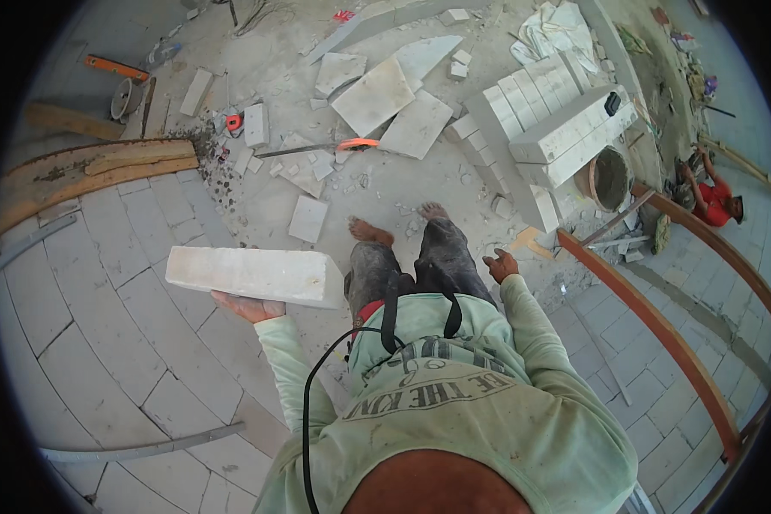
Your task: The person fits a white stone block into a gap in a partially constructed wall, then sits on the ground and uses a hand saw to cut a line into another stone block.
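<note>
A long white building block lies across my left hand, which grips it from below on the left side of my body. The block is held nearly level, and part of my fingers is hidden under it. On the other side my right hand hangs beside my leg, holding nothing, its fingers loosely bent and apart. A square white block piece lies on the floor beyond the held block. Farther off, a hand saw with an orange handle rests among cut pieces.
Stacked white blocks stand at the far right, beside a round bucket. Brown beams slant along the right. Broken slabs and an orange tape measure lie ahead. A person in red crouches at far right.
</note>
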`<state>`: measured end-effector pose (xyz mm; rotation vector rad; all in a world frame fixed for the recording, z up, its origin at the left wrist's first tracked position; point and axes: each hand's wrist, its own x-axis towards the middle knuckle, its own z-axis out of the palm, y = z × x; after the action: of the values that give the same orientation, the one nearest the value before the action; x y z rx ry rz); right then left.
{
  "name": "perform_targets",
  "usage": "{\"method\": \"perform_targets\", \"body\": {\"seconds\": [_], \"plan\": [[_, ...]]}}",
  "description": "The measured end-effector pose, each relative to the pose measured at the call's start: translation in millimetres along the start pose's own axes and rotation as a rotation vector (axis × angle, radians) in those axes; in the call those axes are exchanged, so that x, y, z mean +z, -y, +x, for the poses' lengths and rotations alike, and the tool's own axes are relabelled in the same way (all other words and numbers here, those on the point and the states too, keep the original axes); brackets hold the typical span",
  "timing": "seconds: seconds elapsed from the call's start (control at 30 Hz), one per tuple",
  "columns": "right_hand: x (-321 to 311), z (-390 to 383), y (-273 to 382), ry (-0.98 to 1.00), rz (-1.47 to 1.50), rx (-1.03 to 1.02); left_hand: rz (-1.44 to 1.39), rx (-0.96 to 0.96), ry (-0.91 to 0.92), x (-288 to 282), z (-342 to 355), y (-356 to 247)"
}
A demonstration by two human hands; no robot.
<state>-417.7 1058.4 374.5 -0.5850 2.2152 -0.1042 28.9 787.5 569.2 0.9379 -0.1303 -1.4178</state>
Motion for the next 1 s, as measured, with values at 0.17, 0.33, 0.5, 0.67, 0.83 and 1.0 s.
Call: {"method": "perform_targets", "body": {"seconds": [0.17, 0.33, 0.5, 0.67, 0.83, 1.0], "plan": [[-19, 91, -15, 0.098, -0.141, -0.22, -0.142, 0.182, -0.155, -19, -45, 15], [-71, 178, 83, 0.246, -0.342, -0.466, -0.233, 0.503, -0.463, -31, -137, 33], [-109, 217, 188, 0.363, -0.336, -0.558, -0.346, 0.823, -0.718, -69, -248, 76], [-93, 332, 221, 0.469, -0.483, -0.729, -0.623, 0.938, -0.868, -50, -314, 117], [-4, 243, 283, 0.501, -1.067, -1.055, -0.723, 1.112, -0.871, -43, -394, 172], [82, 188, 320, 0.606, -1.228, -1.305, -0.74, 1.215, -1.043, -23, -434, 192]]}}
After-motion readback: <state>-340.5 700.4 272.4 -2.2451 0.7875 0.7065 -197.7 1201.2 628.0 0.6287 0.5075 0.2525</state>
